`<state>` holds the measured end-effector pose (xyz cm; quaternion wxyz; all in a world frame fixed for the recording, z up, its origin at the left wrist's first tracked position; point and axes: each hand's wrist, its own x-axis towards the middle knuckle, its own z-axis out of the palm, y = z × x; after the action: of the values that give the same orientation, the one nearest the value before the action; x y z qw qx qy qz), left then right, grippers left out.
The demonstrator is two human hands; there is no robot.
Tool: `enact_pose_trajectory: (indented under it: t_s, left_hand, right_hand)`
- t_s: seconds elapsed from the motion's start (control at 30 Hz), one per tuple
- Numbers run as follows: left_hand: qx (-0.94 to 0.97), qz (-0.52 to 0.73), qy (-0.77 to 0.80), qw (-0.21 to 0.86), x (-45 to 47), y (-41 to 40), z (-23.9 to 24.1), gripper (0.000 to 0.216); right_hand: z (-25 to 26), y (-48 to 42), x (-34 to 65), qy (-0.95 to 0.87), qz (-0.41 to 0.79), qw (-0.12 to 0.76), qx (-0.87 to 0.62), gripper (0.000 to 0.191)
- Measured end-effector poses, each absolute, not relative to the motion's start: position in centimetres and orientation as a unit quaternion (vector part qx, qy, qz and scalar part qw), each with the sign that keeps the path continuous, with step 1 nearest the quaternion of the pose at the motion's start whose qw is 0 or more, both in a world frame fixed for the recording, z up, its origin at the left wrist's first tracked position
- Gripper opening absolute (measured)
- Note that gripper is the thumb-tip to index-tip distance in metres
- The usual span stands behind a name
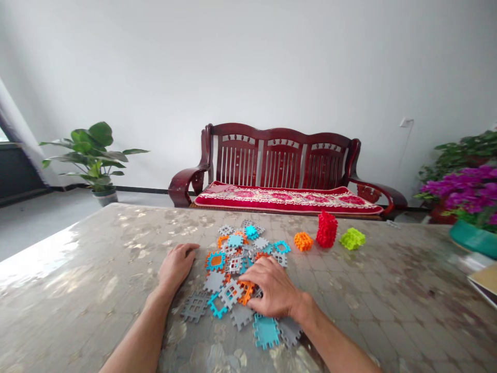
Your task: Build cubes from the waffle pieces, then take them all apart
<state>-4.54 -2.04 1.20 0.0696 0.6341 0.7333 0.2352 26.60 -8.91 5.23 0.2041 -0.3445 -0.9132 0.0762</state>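
A pile of flat interlocking plastic tiles (236, 261), grey, teal and orange, lies spread on the table (97, 280). My right hand (274, 287) rests on top of the pile's near side, fingers curled over an orange tile (246, 290). My left hand (176, 265) lies on the table just left of the pile, fingers loosely bent, nothing visible in it. Beyond the pile stand three built blocks: an orange cube (303, 241), a taller red tower (326, 229) and a lime green cube (352, 238).
A dark wooden bench (279, 163) with a red floral cushion stands behind the table. A potted green plant (95, 155) is at the left, purple flowers in a teal pot (471, 207) at the right. A book corner (485, 282) shows at the right edge.
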Motion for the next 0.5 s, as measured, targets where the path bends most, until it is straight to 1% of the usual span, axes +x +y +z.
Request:
enact_pose_trajectory:
  t_s: [0.1, 0.23, 0.33, 0.37, 0.5]
  left_hand:
    - [0.633, 0.237, 0.733, 0.070, -4.7, -1.9, 1.0, 0.038]
    - [0.634, 0.244, 0.731, 0.068, -4.9, -1.7, 0.7, 0.037]
    - [0.633, 0.247, 0.731, 0.064, -4.9, -1.7, 0.6, 0.037]
    - [0.633, 0.248, 0.731, 0.062, -4.8, -1.7, 0.6, 0.036]
    - [0.632, 0.247, 0.732, 0.057, -4.7, -1.8, 0.7, 0.036]
  right_hand:
    - [4.9, -8.9, 26.4, -0.911, 0.064, 0.209, -0.350, 0.032]
    - [4.4, -8.8, 26.4, -0.899, 0.070, 0.262, -0.345, 0.025]
    - [4.3, -8.4, 26.5, -0.872, 0.085, 0.309, -0.371, 0.010]
    - [4.3, -8.1, 26.7, -0.857, 0.094, 0.328, -0.386, 0.010]
    - [3.9, -6.3, 28.2, -0.754, 0.179, 0.425, -0.468, 0.022]
